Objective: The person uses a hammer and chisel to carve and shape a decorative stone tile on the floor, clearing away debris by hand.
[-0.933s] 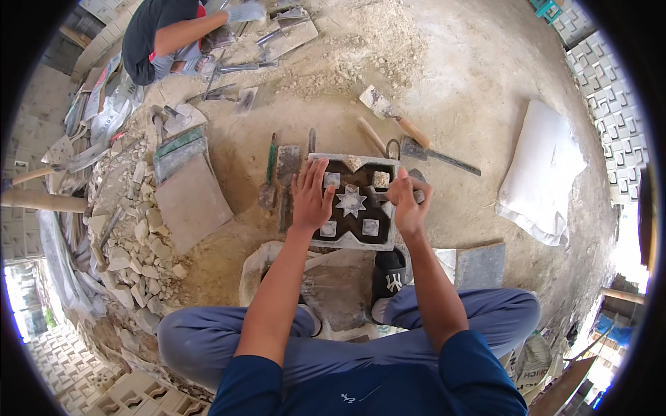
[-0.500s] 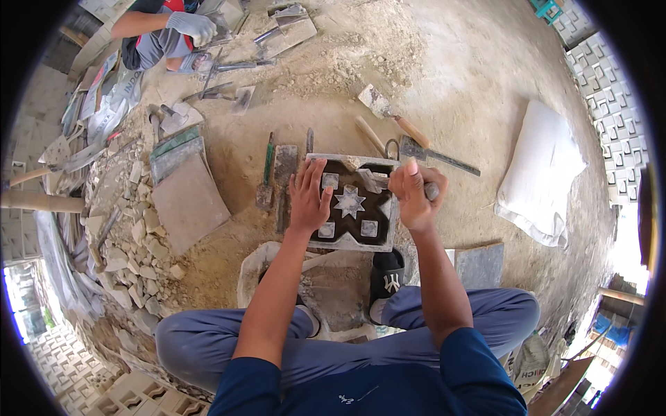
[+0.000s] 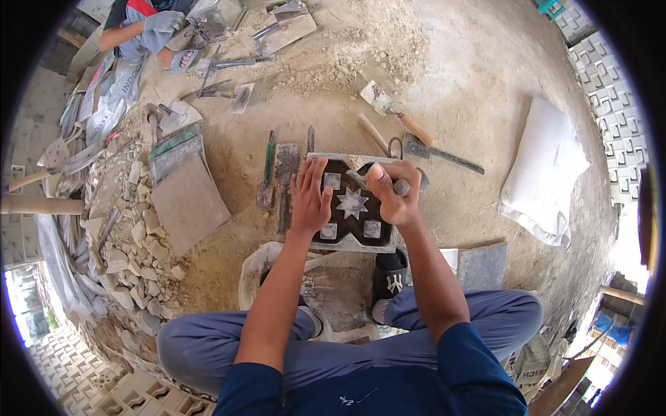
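Observation:
In front of my crossed legs lies a rectangular block mould [image 3: 352,243] with a pale rim, dark recesses, a raised star [image 3: 352,203] and small squares. Flat on its left side rests my left hand [image 3: 309,201], fingers spread. My right hand [image 3: 397,191] is closed around the grey, round-ended handle of a small trowel [image 3: 402,186], over the upper right of the mould. Its flat blade points left into the dark recess near the top edge; my fingers partly cover the tool.
A green-handled tool [image 3: 269,166] and flat metal plates lie left of the mould. Beyond it are a wooden-handled trowel [image 3: 415,129] and a wooden stick [image 3: 372,133]. Stacked boards [image 3: 189,201] and rubble [image 3: 139,256] lie left, a white sack [image 3: 544,173] right. A gloved co-worker [image 3: 163,22] sits at far left.
My right hand has moved left with the trowel, farther over the mould. My left hand stays in place. The co-worker's gloved hand has shifted left.

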The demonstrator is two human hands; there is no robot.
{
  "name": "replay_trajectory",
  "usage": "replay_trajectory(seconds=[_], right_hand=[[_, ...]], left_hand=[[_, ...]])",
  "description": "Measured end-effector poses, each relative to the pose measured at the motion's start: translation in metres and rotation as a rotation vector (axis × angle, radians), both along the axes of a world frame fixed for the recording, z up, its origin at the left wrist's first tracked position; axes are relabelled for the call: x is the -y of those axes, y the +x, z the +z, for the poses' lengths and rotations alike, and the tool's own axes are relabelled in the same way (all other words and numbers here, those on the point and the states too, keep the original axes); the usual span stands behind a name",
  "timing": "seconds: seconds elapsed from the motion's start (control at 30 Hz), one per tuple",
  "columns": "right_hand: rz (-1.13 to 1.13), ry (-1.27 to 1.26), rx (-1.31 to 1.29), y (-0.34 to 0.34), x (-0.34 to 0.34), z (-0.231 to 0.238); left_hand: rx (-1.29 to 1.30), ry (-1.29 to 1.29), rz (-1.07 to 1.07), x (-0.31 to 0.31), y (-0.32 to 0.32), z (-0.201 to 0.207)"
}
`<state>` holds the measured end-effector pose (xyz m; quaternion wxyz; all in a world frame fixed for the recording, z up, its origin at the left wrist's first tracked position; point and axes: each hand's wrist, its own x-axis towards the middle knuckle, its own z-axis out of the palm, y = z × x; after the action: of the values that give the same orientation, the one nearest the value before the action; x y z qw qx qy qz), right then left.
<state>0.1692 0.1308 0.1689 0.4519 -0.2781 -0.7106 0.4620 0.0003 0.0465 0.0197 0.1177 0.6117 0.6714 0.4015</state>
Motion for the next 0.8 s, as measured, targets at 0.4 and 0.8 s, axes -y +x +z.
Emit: replay_trajectory(seconds=[0.4,0.8], right_hand=[[0.166,-0.027,0.012,-0.008,-0.02,0.003],[0.355,0.007,0.12,0.018,-0.021,0.028]], left_hand=[[0.047,0.001,0.005,0.001,0.0,0.004],[0.061,0.025,0.0,-0.002,-0.001,-0.001]])
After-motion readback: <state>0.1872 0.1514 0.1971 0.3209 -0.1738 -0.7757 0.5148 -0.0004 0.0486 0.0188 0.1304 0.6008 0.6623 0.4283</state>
